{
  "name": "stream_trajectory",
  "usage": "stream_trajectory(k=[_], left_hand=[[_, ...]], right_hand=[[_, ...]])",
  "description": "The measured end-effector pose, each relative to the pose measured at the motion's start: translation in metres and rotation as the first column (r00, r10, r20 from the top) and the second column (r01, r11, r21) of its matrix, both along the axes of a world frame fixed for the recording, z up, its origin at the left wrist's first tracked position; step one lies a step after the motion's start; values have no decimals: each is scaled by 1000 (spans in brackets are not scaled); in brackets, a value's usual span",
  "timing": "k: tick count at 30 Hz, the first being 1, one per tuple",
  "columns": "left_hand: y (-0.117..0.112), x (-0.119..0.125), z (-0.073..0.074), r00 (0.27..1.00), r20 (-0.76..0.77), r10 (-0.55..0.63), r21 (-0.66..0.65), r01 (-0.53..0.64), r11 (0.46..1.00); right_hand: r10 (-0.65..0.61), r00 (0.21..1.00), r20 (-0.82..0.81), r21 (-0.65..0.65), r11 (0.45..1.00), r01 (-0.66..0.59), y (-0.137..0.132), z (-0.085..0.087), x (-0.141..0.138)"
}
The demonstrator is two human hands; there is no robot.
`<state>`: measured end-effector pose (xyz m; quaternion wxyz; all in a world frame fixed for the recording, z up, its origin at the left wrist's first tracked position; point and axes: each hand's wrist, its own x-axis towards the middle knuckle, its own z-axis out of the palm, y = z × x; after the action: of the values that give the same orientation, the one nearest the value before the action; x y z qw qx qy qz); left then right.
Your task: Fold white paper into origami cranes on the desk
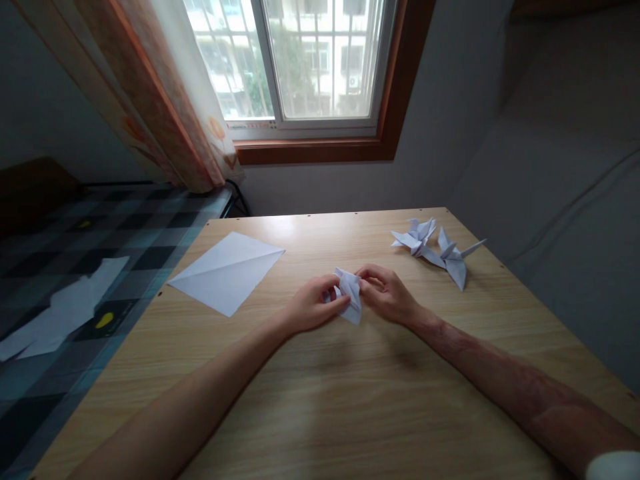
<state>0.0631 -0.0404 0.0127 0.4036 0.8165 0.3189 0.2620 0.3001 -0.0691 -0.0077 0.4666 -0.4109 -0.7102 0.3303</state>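
Near the middle of the wooden table (310, 387), a small folded piece of white paper (352, 303) is held between both hands. My left hand (315, 303) pinches it from the left, thumb on the near face and the fingers behind. From the right, my right hand (387, 290) grips the paper's upper right edge between thumb and forefinger. The folds are partly hidden by my fingers. Further back on the right lie folded paper cranes (415, 237), with another paper crane (453, 257) touching or close beside them.
A white square sheet (227, 273) with a diagonal crease lies at the table's left. Loose white paper (70, 310) rests on the checked bed (160, 207) beside the table. A curtain (165, 100) hangs by the window (325, 60), and walls stand behind and to the right.
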Motion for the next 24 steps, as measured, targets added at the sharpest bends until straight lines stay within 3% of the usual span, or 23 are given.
stream_trajectory(k=[4,7,9,11,12,17,18,20,22,24], left_hand=[[3,-2,-3,985,168,51,-225,-12,974],[13,-8,-1,936,321,146,-431,7,902],[23,-13,4,886,362,289,-543,-51,838],[36,-20,8,843,293,452,-657,-165,735],[42,-24,11,848,256,465,-679,-184,710],[59,-42,19,905,66,420,-708,-254,659],[59,-45,21,914,25,406,-683,-281,674],[56,-48,24,914,-77,399,-521,-378,765],[50,-47,28,871,-197,449,-188,-483,855],[41,-41,32,799,-275,534,166,-508,845]], right_hand=[[-209,971,120,47,978,205,2,0,0],[-273,961,41,-82,958,276,9,-5,5],[-319,944,-84,-193,935,298,17,-8,12],[-368,898,-243,-296,909,292,25,-9,19],[-388,874,-293,-338,897,285,29,-9,23],[-445,839,-313,-450,847,281,39,-10,32],[-440,847,-299,-439,851,287,39,-11,32],[-406,876,-260,-405,869,283,37,-14,32],[-362,913,-190,-365,889,277,35,-17,31],[-334,937,-100,-316,904,288,32,-19,29]])
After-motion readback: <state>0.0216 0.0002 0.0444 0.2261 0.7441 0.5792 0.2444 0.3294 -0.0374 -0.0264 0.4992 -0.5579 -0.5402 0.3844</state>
